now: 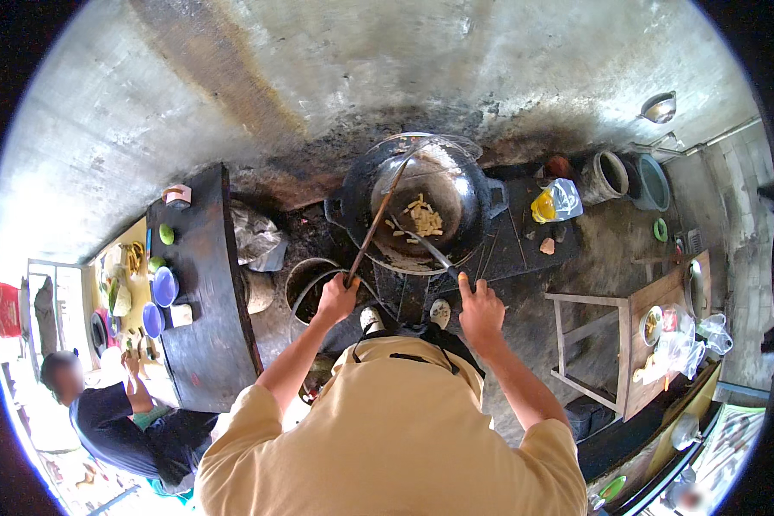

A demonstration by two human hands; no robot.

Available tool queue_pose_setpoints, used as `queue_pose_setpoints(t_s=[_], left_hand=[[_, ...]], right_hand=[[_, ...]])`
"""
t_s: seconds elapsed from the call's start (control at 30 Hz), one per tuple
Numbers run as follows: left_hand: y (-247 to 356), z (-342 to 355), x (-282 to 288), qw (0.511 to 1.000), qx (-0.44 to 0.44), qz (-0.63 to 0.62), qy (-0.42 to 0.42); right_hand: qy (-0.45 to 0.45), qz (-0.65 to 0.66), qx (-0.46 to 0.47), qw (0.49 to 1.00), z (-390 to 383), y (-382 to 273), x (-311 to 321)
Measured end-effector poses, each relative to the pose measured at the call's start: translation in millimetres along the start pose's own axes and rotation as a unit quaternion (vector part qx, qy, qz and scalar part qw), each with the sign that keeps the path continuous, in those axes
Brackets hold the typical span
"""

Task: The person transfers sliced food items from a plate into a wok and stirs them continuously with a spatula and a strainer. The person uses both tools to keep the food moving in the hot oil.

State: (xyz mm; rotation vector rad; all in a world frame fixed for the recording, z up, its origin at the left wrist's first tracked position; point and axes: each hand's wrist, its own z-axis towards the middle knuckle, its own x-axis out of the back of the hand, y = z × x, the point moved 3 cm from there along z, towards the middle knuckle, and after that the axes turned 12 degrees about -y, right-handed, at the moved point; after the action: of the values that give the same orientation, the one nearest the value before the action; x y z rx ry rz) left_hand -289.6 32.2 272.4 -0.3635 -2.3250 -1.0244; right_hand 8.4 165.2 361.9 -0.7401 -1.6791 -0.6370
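Observation:
A large black wok (359,185) with two side handles stands in front of me. Pale cut pieces of food (422,218) lie in its bottom. My left hand (338,297) is closed round the long wooden handle of a wire skimmer (452,148), whose wide head lies over the wok's far rim. The handle slants across the wok. My right hand (482,310) grips a metal-shafted spatula (434,252), pointing down to the left into the wok. Its tip is beside the food pieces; the exact shape of its end is hard to make out.
A dark table (193,318) at left bears purple bowls (165,286) and green fruit; a person (120,421) sits beside it. A bucket (308,279) stands near my left hand. Right are a plastic bag (564,201), tubs (607,176) and a wooden table (641,378).

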Motion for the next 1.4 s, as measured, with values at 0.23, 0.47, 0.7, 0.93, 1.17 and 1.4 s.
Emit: queue_pose_setpoints(t_s=[0.23,0.47,0.7,0.93,1.17,1.4], left_hand=[[-2,-2,14,1.000,0.008,0.028,-0.013],[-14,-22,24,0.996,0.020,0.073,-0.037],[6,-37,8,0.999,-0.004,0.037,-0.031],[2,-61,25,1.000,0.015,0.008,0.002],[-4,-51,28,0.999,0.014,0.030,0.040],[-7,-47,27,0.998,0.049,0.025,0.005]], right_hand=[[0.006,0.015,0.029,0.999,-45,8,56],[0.025,-0.055,0.055,0.997,-27,-9,62],[-0.060,0.036,-0.039,0.997,30,-25,38],[-0.102,0.306,-0.072,0.944,-15,-20,43],[-0.119,0.323,-0.101,0.934,31,-28,24],[-0.080,0.299,-0.160,0.937,28,13,12]])
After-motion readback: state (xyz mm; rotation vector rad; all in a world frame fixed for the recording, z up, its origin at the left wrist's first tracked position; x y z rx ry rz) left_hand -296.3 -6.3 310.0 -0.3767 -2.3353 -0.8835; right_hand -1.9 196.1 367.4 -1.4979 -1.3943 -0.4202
